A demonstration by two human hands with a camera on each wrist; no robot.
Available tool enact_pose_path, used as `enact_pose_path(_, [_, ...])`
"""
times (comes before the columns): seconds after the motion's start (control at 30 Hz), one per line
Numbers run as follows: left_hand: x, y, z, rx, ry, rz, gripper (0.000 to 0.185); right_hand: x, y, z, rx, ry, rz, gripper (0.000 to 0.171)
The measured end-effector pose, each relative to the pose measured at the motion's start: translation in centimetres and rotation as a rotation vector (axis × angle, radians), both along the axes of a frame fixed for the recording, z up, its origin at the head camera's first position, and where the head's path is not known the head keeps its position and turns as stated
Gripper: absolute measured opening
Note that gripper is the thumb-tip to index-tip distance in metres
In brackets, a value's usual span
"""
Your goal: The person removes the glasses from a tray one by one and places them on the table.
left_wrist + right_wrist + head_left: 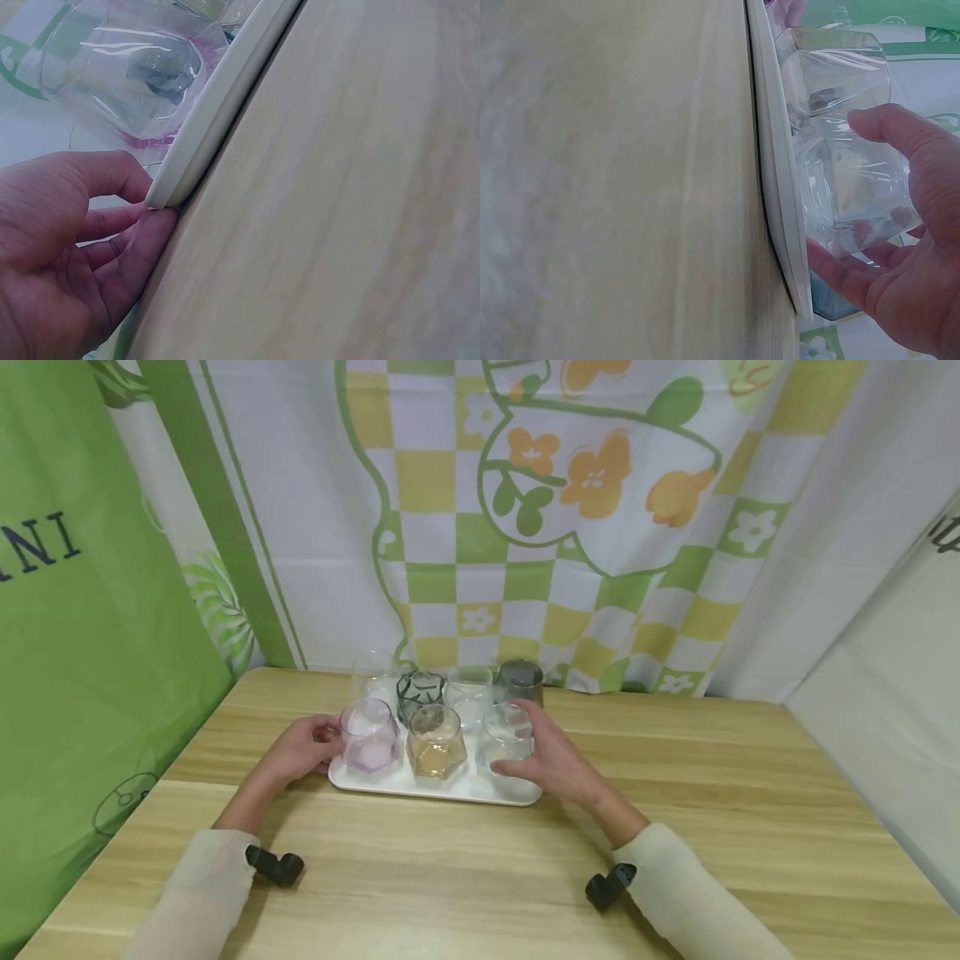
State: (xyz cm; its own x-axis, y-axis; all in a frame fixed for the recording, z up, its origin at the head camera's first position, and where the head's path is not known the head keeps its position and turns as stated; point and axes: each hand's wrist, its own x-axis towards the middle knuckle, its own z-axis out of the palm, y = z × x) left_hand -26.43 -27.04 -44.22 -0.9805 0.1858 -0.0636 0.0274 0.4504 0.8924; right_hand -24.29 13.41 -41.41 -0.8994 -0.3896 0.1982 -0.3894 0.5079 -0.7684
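A white tray (431, 788) lies on the table with several drinking glasses standing on it in two rows. My left hand (303, 750) is at its left end; in the left wrist view, thumb and fingers pinch the tray's rim (214, 112). Beside those fingers stands a pink-tinted glass (369, 743). An amber glass (435, 750) is in the middle of the front row. At the front right, my right hand (558, 760) holds a clear glass (855, 180), thumb on one side and fingers on the other. Its base is low over the tray.
Behind are a tall clear glass (373, 675), a dark patterned glass (420, 689), another clear glass (470, 693) and a dark grey glass (520, 677). The wooden table (450, 877) meets a patterned curtain (480, 585) at the back. A green cloth (90, 652) hangs at the left.
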Motion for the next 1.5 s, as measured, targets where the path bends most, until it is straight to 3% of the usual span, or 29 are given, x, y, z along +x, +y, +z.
enact_pose_path(0.67, [-0.3, -0.3, -0.1, 0.04, -0.004, 0.007, 0.039, 0.9, 0.8, 2.0, 0.017, 0.102, -0.076, 0.092])
enact_pose_path(1.0, [0.0, -0.2, -0.5, 0.055, -0.008, 0.008, 0.042, 1.8, 3.0, 2.7, 0.025, 0.111, -0.109, 0.091])
enact_pose_path(1.23, [-0.2, -0.3, -0.5, 0.048, -0.008, 0.014, 0.041, 1.5, 5.1, 2.6, -0.015, 0.104, -0.111, 0.087])
enact_pose_path(1.5, [-0.2, -0.2, -0.2, 0.036, -0.01, 0.017, 0.039, 0.9, 7.8, 2.4, 0.022, 0.104, -0.147, 0.091])
